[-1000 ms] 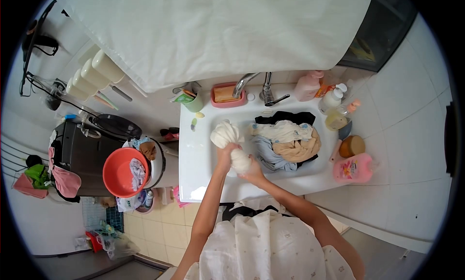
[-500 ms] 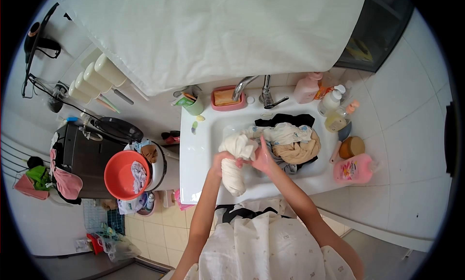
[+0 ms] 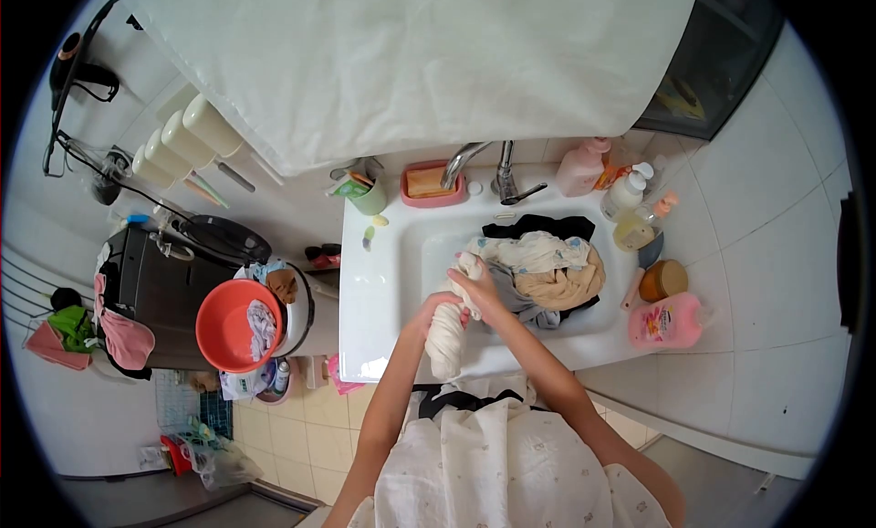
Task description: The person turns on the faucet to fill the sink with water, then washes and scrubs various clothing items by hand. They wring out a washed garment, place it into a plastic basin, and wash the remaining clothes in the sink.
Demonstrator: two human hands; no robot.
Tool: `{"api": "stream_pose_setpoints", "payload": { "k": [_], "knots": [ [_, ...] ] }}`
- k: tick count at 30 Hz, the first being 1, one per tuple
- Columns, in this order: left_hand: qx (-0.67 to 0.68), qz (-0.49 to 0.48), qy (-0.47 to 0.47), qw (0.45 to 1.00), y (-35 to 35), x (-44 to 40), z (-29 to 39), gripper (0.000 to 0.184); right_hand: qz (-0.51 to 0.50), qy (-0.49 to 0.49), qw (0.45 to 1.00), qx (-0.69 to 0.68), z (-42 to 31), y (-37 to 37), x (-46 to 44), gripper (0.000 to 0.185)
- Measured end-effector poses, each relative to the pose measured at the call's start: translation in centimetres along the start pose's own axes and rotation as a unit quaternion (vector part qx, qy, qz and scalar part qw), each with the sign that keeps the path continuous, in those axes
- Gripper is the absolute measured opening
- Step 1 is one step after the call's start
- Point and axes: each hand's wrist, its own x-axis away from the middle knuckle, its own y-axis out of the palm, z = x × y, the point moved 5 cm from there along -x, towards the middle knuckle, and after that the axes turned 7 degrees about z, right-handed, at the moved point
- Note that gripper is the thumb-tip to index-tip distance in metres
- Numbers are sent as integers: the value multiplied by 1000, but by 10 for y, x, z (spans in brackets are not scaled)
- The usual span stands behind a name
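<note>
A twisted white cloth (image 3: 445, 344) hangs between my hands over the front left part of the white sink (image 3: 422, 240). My left hand (image 3: 440, 313) is wrapped round its middle. Just above and to the right, my right hand (image 3: 477, 289) grips the upper end, and a bit of cloth sticks out past the fingers. To the right in the basin lies a heap of clothes: a black piece (image 3: 538, 224), a white patterned piece (image 3: 534, 252), a tan piece (image 3: 570, 286) and a grey piece (image 3: 516, 295).
A chrome faucet (image 3: 505, 177) stands behind the basin, beside a pink soap dish (image 3: 432, 183) and a green cup (image 3: 369, 198). Several bottles, including a pink jug (image 3: 664, 321), line the right edge. An orange-red basin (image 3: 219, 327) holding a cloth sits at left.
My right hand has closed round the upper end of the white cloth, which is now more tightly twisted and narrower. Both hands have shifted slightly; the clothes heap stays put.
</note>
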Motion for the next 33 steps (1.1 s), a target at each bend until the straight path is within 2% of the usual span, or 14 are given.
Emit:
{"api": "stream_pose_setpoints", "payload": {
  "k": [4,7,9,10,12,15,17,22,23,25,27,28,30,33],
  "knots": [
    [-68,41,-9,997,-4,-10,-4,17,61,-32,996,52,6,-1,-11,31],
    [-197,92,121,969,2,-10,4,20,97,2,995,19,17,-2,-20,26],
    [-379,170,281,865,5,-7,16,32,126,24,991,30,24,-8,-22,26],
    [-380,168,282,865,9,-7,14,32,154,45,986,40,29,-12,-24,27],
    [-605,319,321,655,14,4,18,45,162,69,979,103,36,-18,-28,30],
    [-684,297,283,603,21,6,8,56,217,51,960,166,89,-31,-44,30],
    [-697,282,258,607,23,7,2,61,265,3,951,161,84,-34,-35,31],
    [-694,272,242,622,19,4,5,66,117,163,978,62,85,-33,-33,37],
    [-649,299,261,649,16,7,13,63,119,162,978,61,78,-34,-30,37],
    [-602,321,282,675,13,12,24,60,-35,218,924,-312,57,-20,-19,51],
    [-475,308,323,759,11,19,33,59,-56,264,916,-296,43,-22,2,56],
    [-472,310,324,759,15,23,37,59,-79,314,904,-281,46,-21,13,61],
    [-308,201,289,884,23,30,33,61,-150,327,863,-355,70,-19,9,65],
    [-328,214,260,882,28,43,25,63,-70,260,860,-434,18,-10,14,50]
  ]
}}
